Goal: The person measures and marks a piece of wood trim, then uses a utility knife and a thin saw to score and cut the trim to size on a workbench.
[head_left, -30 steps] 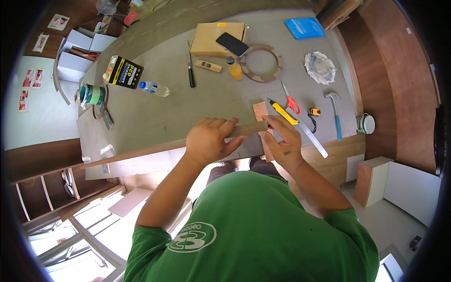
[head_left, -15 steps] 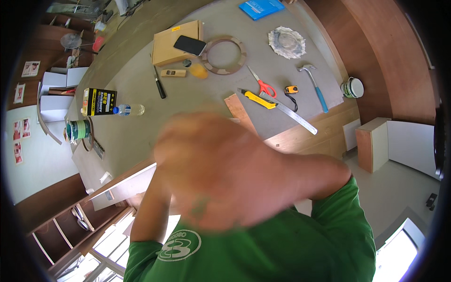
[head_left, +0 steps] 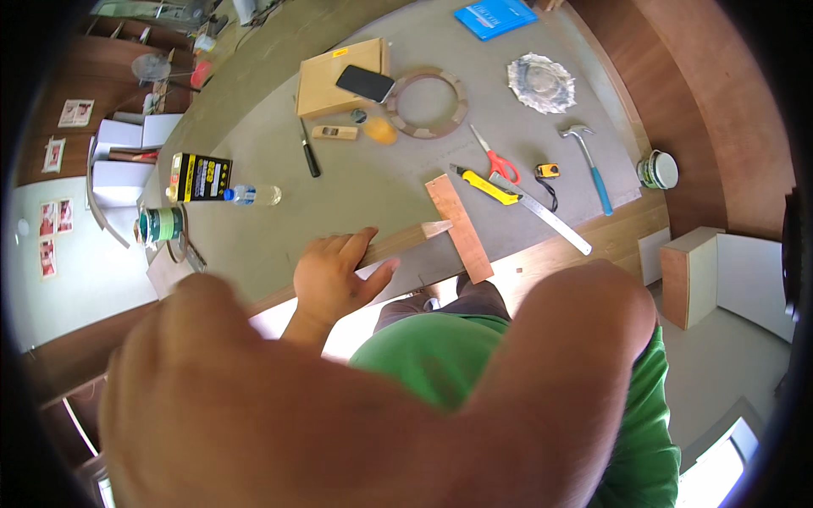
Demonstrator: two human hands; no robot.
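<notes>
White lettering on blue packet (head_left: 495,17); bold lettering, blurred, on black-yellow can (head_left: 201,178).

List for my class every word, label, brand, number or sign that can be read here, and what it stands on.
Wording isn't copied out here, only located.
Black-and-yellow container: bold lettering on its front.
Blue packet: pale lettering.
Cardboard box: yellow label, too small to read.
Ruler: marks too small to read.
Wall sheets: too small to read.

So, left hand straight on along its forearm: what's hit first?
Past the wooden strip under the left hand, probably the orange-filled bottle; depth is unclear, so it might pass above.
</notes>
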